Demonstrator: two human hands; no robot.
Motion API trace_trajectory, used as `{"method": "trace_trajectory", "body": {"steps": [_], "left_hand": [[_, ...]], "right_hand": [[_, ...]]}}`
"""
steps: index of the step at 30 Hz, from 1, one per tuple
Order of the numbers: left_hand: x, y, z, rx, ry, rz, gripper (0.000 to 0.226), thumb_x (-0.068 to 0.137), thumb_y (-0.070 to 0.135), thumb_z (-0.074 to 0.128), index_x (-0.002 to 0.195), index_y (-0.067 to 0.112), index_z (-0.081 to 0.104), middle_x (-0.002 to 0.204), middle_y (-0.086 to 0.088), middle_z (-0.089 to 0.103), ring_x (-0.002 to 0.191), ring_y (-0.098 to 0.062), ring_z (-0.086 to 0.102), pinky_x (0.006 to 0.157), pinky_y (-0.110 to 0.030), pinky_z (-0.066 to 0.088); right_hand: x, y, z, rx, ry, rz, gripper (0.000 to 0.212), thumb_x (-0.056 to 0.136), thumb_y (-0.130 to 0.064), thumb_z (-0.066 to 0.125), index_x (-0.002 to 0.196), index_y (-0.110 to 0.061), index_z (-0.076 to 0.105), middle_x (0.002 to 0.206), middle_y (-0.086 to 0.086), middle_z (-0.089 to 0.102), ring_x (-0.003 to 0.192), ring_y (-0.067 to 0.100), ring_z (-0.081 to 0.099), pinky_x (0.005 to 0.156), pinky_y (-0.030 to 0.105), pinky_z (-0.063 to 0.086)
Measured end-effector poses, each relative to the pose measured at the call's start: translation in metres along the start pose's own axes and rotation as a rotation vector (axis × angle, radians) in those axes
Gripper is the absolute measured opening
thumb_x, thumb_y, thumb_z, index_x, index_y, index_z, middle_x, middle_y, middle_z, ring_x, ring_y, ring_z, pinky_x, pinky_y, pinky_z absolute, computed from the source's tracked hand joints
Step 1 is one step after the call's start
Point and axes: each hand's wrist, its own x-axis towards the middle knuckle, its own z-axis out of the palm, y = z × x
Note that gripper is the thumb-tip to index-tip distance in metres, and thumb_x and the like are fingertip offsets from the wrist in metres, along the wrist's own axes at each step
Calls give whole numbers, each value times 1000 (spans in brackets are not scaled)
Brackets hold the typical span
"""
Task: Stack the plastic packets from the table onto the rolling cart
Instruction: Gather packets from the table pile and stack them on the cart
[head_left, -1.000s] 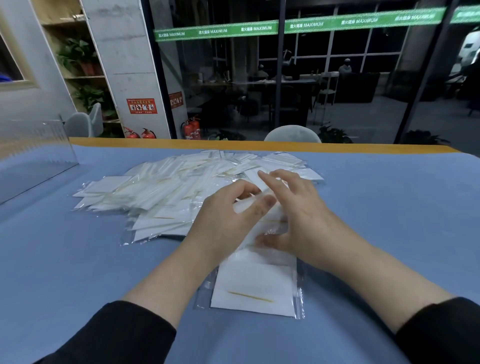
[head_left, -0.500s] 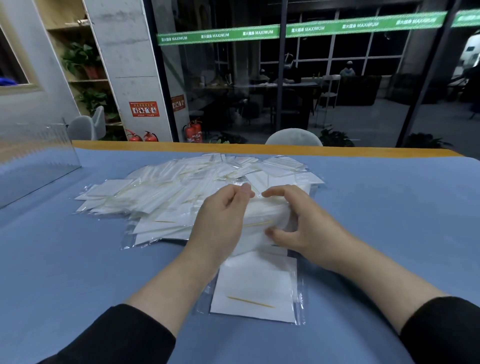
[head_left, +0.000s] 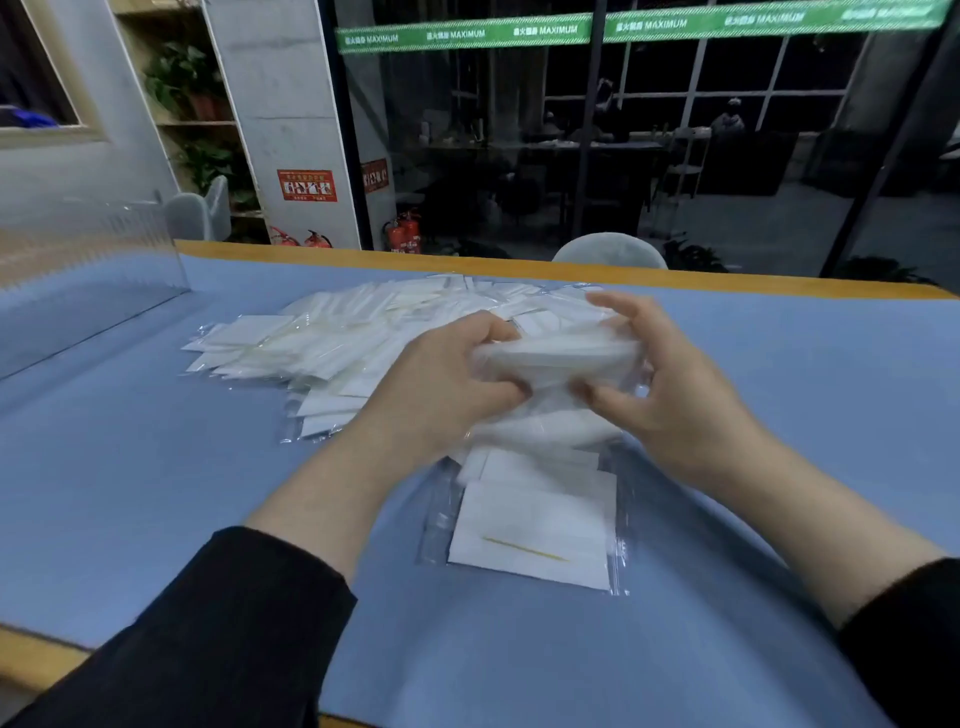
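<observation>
Above the blue table, the left hand and right hand grip one bundle of packets — fingers curled round its ends.

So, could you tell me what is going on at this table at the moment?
A person in black sleeves is gathering plastic packets. Both hands, the left hand and the right hand, grip a bunch of packets lifted just above the blue table. A big loose pile of packets lies behind and to the left, and a small flat stack lies nearer the person. No rolling cart is in view, so nothing can be seen stacked on it.
</observation>
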Motion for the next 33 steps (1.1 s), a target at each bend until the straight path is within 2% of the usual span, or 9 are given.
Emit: {"method": "trace_trajectory", "body": {"steps": [4, 7, 10, 13, 18, 21, 24, 28, 33], "left_hand": [[-20, -1, -29, -27, 233, -26, 30, 79, 21, 85, 92, 38, 63, 89, 11, 67, 81, -11, 63, 77, -29, 53], [-57, -8, -55, 100, 311, -60, 29, 82, 24, 82, 97, 39, 63, 91, 13, 67, 76, -7, 59, 66, -26, 47], [-98, -19, -60, 220, 330, -125, 35, 81, 26, 82, 100, 46, 60, 95, 23, 63, 83, 11, 57, 63, -5, 40], [-116, -32, -55, 160, 338, -181, 39, 79, 25, 85, 107, 42, 64, 97, 24, 62, 85, 14, 57, 67, 0, 37], [-117, -40, -56, 89, 304, -199, 48, 83, 21, 81, 116, 46, 57, 97, 0, 65, 77, -6, 61, 59, -11, 43], [-116, -42, -56, 56, 266, -209, 61, 81, 18, 80, 121, 52, 49, 110, -14, 66, 88, -28, 66, 78, -34, 55], [-116, -43, -58, 8, 259, -206, 61, 80, 17, 81, 118, 53, 51, 110, -16, 66, 91, -34, 66, 82, -48, 57], [-117, -48, -60, -83, 319, -197, 56, 81, 10, 80, 112, 49, 56, 106, -3, 68, 91, -29, 67, 81, -47, 57], [-117, -47, -64, -252, 427, -218, 52, 80, 5, 80, 112, 40, 59, 107, 7, 70, 95, -15, 69, 89, -45, 59]], "right_hand": [[-6, -14, -15, -75, 112, 190, 70, 78, -67, 58, 139, -36, 43, 120, -14, 55, 103, -2, 54, 75, 16, 40], [-20, -25, -24, -243, -165, 256, 79, 64, -79, 47, 128, -33, 56, 109, -18, 62, 97, -5, 57, 74, 17, 43], [-40, -36, -15, -425, -522, 287, 109, 54, -90, 48, 149, -39, 36, 133, -19, 54, 115, 2, 53, 94, 26, 42], [-47, -47, -5, -491, -634, 256, 118, 58, -89, 58, 157, -38, 18, 153, -13, 36, 138, 10, 39, 112, 34, 36], [-44, -62, 10, -517, -638, 235, 110, 72, -67, 76, 157, -38, 14, 153, -8, 36, 141, 15, 35, 112, 40, 36], [-41, -71, 13, -526, -651, 262, 103, 74, -60, 79, 155, -41, 19, 150, -10, 43, 135, 17, 45, 108, 38, 40], [-44, -74, 14, -456, -605, 302, 87, 79, -46, 80, 151, -44, 31, 141, -9, 50, 124, 15, 53, 100, 30, 43], [-48, -70, 12, -316, -482, 321, 63, 87, -23, 73, 143, -39, 46, 108, -14, 58, 90, 15, 63, 79, 24, 49], [-55, -74, -21, -451, -236, 199, 20, 93, -28, 64, 113, -30, 60, 93, -10, 61, 86, 17, 58, 71, 33, 46]]}}
